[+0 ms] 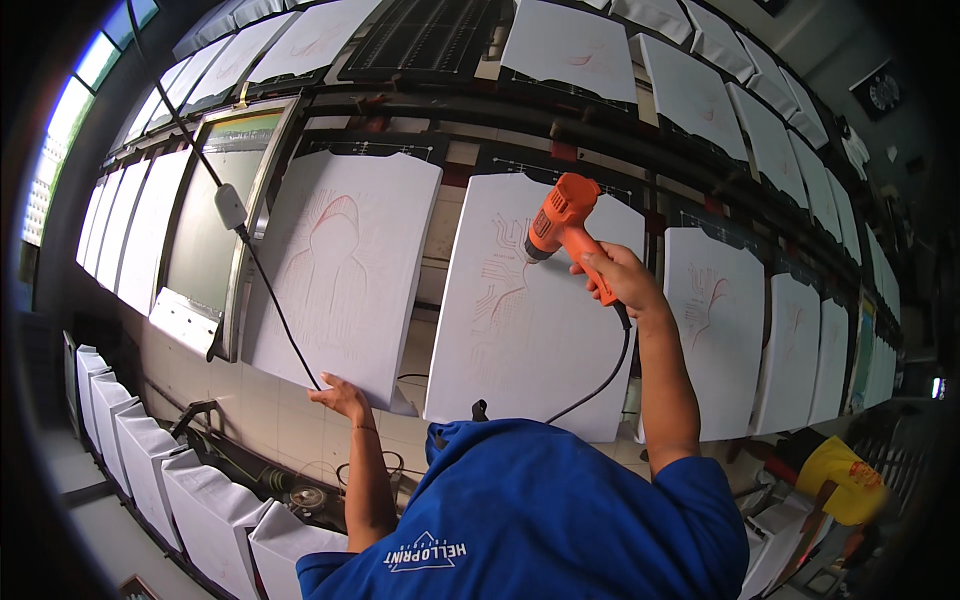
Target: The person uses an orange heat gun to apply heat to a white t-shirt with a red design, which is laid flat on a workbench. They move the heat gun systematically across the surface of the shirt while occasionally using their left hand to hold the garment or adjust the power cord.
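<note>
My right hand [624,276] is wrapped round the handle of an orange heat gun [567,215]. Its dark nozzle points down and left, just over a white fabric panel [480,350] with thin red line drawings. From the handle a black cord [606,385] runs down toward my body. My left hand [343,397] is at the lower edge of the white panel [335,290] to the left, which bears a red hooded-figure outline. Its fingers close on a black power cable [276,299], which comes down from a white connector [231,208].
A framed printing screen [230,170] stands left of the panels, with a metal holder [185,322] at its lower end. More white panels line the far row [570,50] and the lower left [205,490]. Someone in a yellow shirt [843,482] is at the lower right.
</note>
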Tool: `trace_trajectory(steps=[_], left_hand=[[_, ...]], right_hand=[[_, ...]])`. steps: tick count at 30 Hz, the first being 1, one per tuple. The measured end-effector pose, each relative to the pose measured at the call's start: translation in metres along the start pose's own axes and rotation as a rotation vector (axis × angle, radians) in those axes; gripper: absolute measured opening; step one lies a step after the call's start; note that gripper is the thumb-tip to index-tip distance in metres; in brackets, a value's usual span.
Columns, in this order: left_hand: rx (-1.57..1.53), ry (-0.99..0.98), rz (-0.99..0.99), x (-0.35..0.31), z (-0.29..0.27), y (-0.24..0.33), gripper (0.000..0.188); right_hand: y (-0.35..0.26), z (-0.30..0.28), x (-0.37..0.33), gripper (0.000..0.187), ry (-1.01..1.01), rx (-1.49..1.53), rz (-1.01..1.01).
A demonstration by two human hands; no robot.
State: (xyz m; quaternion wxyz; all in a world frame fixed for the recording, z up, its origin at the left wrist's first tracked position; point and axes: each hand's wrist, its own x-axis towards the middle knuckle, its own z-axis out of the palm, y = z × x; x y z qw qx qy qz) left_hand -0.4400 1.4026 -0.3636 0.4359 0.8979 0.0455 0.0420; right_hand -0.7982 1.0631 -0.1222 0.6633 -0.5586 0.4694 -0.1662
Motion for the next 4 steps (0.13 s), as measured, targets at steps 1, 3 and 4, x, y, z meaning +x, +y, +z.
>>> trace_trajectory(steps=[1,3,4], left_hand=[[-0.009,0.000,0.006,-0.002,0.000,0.005,0.070],[-0.024,-0.008,0.006,-0.003,-0.001,0.005,0.070],[-0.031,-0.016,0.000,-0.001,-0.002,0.002,0.070]], right_hand=[[0.001,0.001,-0.002,0.039,-0.010,0.003,0.009],[0.005,0.011,-0.002,0.044,0.024,-0.041,-0.028],[0.005,0.016,-0.003,0.047,0.031,-0.069,-0.035]])
